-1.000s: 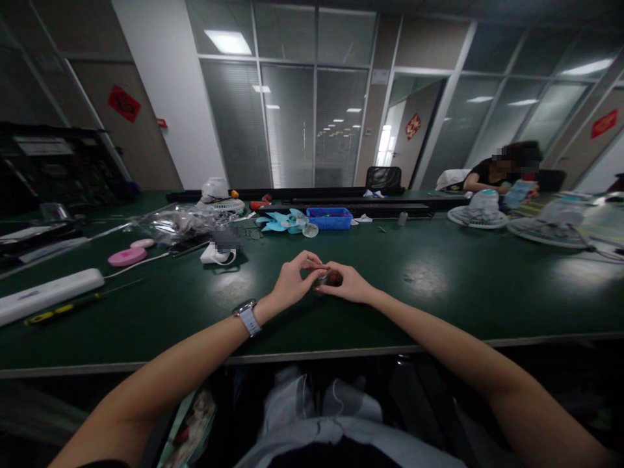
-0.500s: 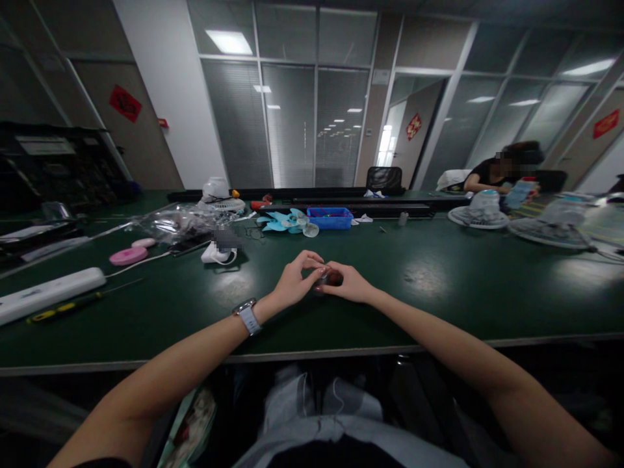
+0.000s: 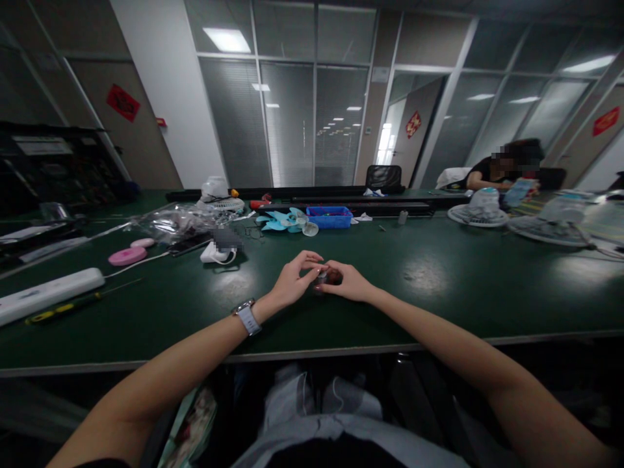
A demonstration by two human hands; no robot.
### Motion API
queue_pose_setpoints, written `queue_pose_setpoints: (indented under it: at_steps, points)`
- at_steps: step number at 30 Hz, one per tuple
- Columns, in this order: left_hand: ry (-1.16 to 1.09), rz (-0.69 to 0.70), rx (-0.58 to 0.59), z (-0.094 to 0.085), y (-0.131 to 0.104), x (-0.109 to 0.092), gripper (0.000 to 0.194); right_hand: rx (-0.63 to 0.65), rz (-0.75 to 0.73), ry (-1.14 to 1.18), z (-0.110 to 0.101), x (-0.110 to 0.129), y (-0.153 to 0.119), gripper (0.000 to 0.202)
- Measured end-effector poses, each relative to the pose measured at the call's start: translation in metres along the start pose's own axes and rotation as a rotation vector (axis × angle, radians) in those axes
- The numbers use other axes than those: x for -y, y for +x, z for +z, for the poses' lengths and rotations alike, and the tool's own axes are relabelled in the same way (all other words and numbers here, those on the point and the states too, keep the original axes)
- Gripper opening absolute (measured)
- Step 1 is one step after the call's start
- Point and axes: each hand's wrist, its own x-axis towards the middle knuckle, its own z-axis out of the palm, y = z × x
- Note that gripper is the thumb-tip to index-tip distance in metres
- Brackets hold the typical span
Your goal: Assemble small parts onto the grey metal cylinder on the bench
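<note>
Just above the green table, in the middle of the head view, a small copper-brown and silvery part [image 3: 333,277] sits between my hands. It is mostly covered by fingers, so its exact kind is unclear. My right hand [image 3: 351,283] curls around its right side, thumb below and fingers over the top. From the left, my left hand [image 3: 296,279] reaches in with thumb and fingertips closed at the part's upper left side. A watch with a pale strap [image 3: 247,317] is on my left wrist.
A blue bin [image 3: 329,218], light-blue fan blades [image 3: 285,221] and plastic bags [image 3: 170,224] lie beyond my hands. At left are a white power strip [image 3: 51,292], a screwdriver [image 3: 63,309] and a pink roll [image 3: 127,256]. Fans [image 3: 480,211] and another person [image 3: 507,169] are far right.
Both hands stay in nearly the same place around the small part. My left fingertips have shifted slightly, and a little more of the part's silvery side shows.
</note>
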Motion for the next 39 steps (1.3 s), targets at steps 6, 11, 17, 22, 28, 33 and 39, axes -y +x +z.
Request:
queue_pose_setpoints:
  at_steps: [6, 11, 17, 22, 28, 33, 39]
  points:
    - [0.258, 0.070, -0.138, 0.000, -0.001, 0.001, 0.025, 0.006, 0.011, 0.033, 0.001, -0.002, -0.001, 0.042]
    - [0.146, 0.054, -0.110, 0.001, 0.001, 0.003, 0.027, 0.010, 0.018, 0.026, 0.000, 0.000, 0.000, 0.040]
    - [-0.004, 0.029, -0.021, 0.004, 0.001, 0.000, 0.024, -0.008, 0.003, -0.009, 0.000, 0.002, 0.000, 0.038]
    - [0.025, 0.042, -0.036, 0.004, 0.001, 0.002, 0.020, -0.008, 0.003, -0.019, 0.000, 0.000, 0.000, 0.040]
    - [0.126, 0.086, -0.175, 0.004, 0.004, 0.002, 0.015, -0.013, 0.017, -0.017, 0.001, -0.002, 0.000, 0.042]
    - [0.286, -0.062, -0.301, -0.006, 0.007, 0.020, 0.013, 0.004, 0.038, 0.005, 0.000, -0.002, -0.001, 0.043]
    - [0.280, -0.313, -0.100, -0.010, 0.005, 0.045, 0.020, 0.004, 0.041, 0.021, 0.001, -0.003, -0.001, 0.044]
